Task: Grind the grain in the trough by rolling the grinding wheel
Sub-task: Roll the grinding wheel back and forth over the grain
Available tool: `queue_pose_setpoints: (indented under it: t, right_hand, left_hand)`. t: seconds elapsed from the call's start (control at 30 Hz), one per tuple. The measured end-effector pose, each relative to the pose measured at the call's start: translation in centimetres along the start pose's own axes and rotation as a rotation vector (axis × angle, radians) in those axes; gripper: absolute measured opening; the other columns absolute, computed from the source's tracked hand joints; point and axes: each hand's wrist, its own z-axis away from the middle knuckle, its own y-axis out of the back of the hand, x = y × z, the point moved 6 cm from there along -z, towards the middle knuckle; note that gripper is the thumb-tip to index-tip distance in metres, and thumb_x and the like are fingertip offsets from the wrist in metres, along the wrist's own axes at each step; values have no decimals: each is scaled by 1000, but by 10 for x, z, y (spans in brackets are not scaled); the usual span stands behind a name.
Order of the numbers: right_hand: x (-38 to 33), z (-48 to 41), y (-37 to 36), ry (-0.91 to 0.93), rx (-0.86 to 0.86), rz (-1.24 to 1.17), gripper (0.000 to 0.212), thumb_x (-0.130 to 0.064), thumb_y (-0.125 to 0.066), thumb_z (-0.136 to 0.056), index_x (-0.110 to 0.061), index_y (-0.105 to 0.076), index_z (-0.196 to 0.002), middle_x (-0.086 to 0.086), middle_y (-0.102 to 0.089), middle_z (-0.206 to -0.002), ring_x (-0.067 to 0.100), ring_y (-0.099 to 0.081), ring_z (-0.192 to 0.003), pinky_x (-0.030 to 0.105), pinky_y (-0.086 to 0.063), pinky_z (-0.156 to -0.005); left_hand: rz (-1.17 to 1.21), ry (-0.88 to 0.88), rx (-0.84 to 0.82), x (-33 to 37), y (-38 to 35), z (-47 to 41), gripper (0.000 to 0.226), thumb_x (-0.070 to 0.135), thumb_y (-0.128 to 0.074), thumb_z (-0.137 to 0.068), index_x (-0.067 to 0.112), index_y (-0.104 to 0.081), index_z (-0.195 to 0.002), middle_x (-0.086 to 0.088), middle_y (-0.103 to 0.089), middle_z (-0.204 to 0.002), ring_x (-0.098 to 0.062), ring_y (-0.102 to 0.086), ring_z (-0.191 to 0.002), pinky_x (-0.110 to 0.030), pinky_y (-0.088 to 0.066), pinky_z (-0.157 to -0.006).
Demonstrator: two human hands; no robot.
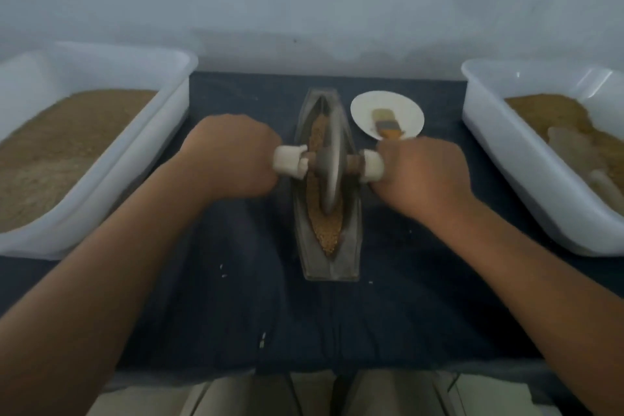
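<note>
A boat-shaped metal trough (351, 246) lies lengthwise in the middle of a dark cloth. Golden-brown grain (329, 233) fills its groove. A grey metal grinding wheel (331, 159) stands on edge in the groove, about mid-length. A wooden axle runs through it, with white-wrapped handle ends (288, 160) on both sides. My left hand (233, 152) grips the left handle, fingers curled round it. My right hand (425, 172) grips the right handle the same way.
A white tub (158, 132) of brown grain stands at the left, another white tub (499, 149) with grain at the right. A small white dish (368, 108) holding a brush (388, 127) sits just right of the trough's far end. A few stray grains lie on the cloth (236, 297).
</note>
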Motion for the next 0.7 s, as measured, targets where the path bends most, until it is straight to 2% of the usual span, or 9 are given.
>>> queue_pose_setpoints:
  t: [0.07, 0.1, 0.2, 0.27, 0.33, 0.43, 0.5, 0.6, 0.7]
  right_hand:
    - [-1, 20, 3, 0, -26, -10, 41, -48, -73, -78, -32, -38, -64, -11, -37, -49, 15, -38, -40, 21, -19, -43]
    - [0, 23, -2, 4, -26, -6, 41, -47, -73, -79, -32, -38, -65, -11, -39, -50, 15, -39, -40, 21, -21, -43]
    - [1, -6, -11, -29, -3, 29, 25, -40, -73, -83, -24, -55, -74, -8, -39, -56, 21, -38, -44, 21, -18, -47]
    - [-4, -38, -12, -32, 3, 61, 23, -26, -70, -77, -20, -51, -67, -5, -40, -57, 21, -36, -48, 23, -17, -49]
    - [-5, -58, -11, -25, -30, 80, 21, -20, -67, -72, -19, -47, -63, -3, -45, -58, 21, -41, -51, 24, -19, -50]
    - [-2, -41, -7, 1, -51, 39, 27, -27, -68, -74, -22, -44, -62, -6, -40, -54, 16, -35, -45, 22, -18, -48]
    - [-3, -11, -2, 37, -43, 20, 39, -36, -70, -74, -28, -34, -63, -9, -33, -51, 17, -33, -40, 20, -17, -47]
    - [-4, 9, 0, 82, -10, 27, 55, -41, -73, -72, -31, -21, -62, -11, -28, -47, 12, -27, -36, 18, -14, -47]
    - [-3, -12, -7, 53, 4, 37, 42, -35, -73, -70, -27, -33, -63, -10, -24, -51, 15, -21, -39, 17, -15, -49]
  left_hand:
    - [-35, -38, 36, 4, 1, 9, 24, 56, -51, -71, 33, -49, -67, 12, -46, -60, -16, -45, -53, -26, -28, -51]
    - [-39, -35, 27, 4, -1, 7, 24, 56, -52, -72, 33, -48, -66, 11, -48, -61, -15, -47, -54, -25, -27, -50]
    - [-2, 50, -43, -4, -4, -17, 23, 52, -55, -75, 30, -52, -69, 10, -55, -69, -20, -56, -63, -30, -39, -57]
    - [61, 128, -79, -11, -6, -30, 22, 49, -57, -77, 28, -56, -71, 7, -59, -75, -26, -61, -74, -35, -46, -65]
    - [108, 164, -104, -14, -9, -34, 21, 46, -59, -79, 27, -55, -70, 5, -59, -77, -28, -62, -78, -37, -48, -68]
    - [127, 127, -153, -8, -5, -16, 20, 47, -58, -78, 28, -57, -70, 9, -58, -73, -21, -59, -68, -34, -48, -65]
    - [108, 67, -152, -3, -6, 3, 22, 53, -55, -73, 31, -59, -73, 11, -57, -67, -12, -56, -61, -30, -45, -59]
    - [57, 36, -117, -1, -8, 15, 25, 57, -52, -71, 32, -59, -74, 12, -56, -65, -6, -50, -56, -24, -33, -50]
    - [86, 116, -101, -6, -12, 0, 26, 56, -50, -72, 31, -56, -70, 11, -57, -67, -15, -56, -62, -28, -42, -56]
